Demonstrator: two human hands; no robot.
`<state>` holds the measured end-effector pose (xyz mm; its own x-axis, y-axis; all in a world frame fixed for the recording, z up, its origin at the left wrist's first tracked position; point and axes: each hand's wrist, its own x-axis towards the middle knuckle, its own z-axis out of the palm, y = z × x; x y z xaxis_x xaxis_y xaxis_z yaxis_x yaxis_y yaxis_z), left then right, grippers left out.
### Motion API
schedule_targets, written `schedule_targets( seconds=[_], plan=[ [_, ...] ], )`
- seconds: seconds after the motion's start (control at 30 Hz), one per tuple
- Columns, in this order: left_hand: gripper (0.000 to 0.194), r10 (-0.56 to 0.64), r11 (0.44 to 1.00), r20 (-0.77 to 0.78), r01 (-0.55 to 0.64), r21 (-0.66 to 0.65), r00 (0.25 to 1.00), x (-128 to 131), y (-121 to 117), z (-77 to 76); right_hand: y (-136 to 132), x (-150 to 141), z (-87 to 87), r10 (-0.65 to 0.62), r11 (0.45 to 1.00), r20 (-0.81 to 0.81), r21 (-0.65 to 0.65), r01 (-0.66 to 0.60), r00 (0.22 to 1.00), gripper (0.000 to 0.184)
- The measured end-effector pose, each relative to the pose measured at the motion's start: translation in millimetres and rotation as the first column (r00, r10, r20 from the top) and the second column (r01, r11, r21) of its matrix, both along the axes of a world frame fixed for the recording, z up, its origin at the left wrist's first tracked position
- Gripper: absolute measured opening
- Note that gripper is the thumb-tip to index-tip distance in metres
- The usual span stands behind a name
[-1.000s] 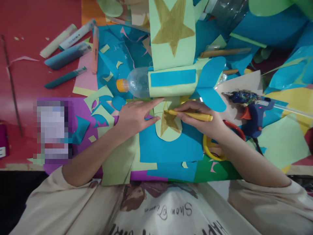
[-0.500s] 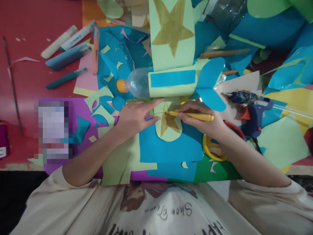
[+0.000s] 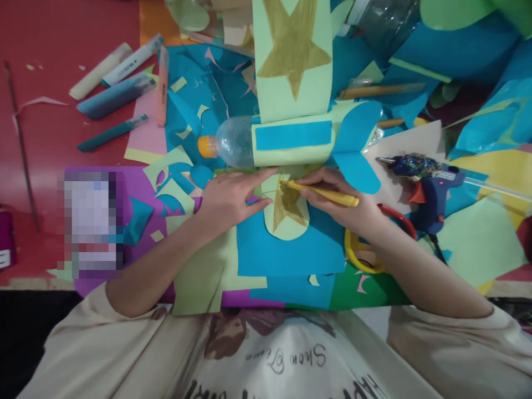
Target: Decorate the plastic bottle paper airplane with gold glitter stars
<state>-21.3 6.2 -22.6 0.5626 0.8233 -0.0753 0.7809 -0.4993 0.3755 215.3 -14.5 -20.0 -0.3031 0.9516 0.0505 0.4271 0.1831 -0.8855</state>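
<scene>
My right hand [image 3: 332, 191] grips a yellow marker [image 3: 328, 193], its tip on a pale green paper strip [image 3: 286, 230] with a rounded end. A partly coloured gold star [image 3: 288, 206] lies under the tip. Fingers of my left hand [image 3: 236, 197] are stretched out, the index and thumb resting at the strip's left edge. Just beyond lies a plastic bottle [image 3: 235, 141] with an orange cap, wrapped in pale green paper bearing a blue rectangle [image 3: 293, 136] and blue fins [image 3: 357, 147]. On the bottle's far side, another pale green strip carries a larger gold star [image 3: 295, 52].
A glue gun [image 3: 434, 194] lies on the right, beside scissors with red and yellow handles [image 3: 353, 257]. Several markers [image 3: 116, 95] lie at the upper left. A blurred-out rectangular object [image 3: 91, 221] sits on purple paper. Paper scraps surround the work.
The marker's tip has shifted slightly upward on the star, and its back end has tilted a little lower with my right hand. My left hand stays in place.
</scene>
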Motion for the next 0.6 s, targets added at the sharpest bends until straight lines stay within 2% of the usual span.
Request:
schedule_targets(
  seconds=[0.17,0.4,0.6],
  plan=[
    [0.05,-0.004,1.0,-0.014,0.004,0.008,1.0,0.9,0.1,0.6,-0.2,2.3,0.0,0.058,0.998,-0.011,0.021,-0.057,0.998,0.028],
    [0.05,-0.005,1.0,-0.007,0.005,0.002,1.0,0.5,1.0,-1.0,-1.2,1.2,-7.8,-0.051,0.999,0.041,0.015,0.05,0.998,0.031],
    [0.048,0.005,1.0,-0.009,-0.005,0.004,1.0,0.6,0.7,-2.3,-1.3,1.0,-4.6,-0.04,0.999,0.033,0.028,0.039,0.999,0.028]
  ],
)
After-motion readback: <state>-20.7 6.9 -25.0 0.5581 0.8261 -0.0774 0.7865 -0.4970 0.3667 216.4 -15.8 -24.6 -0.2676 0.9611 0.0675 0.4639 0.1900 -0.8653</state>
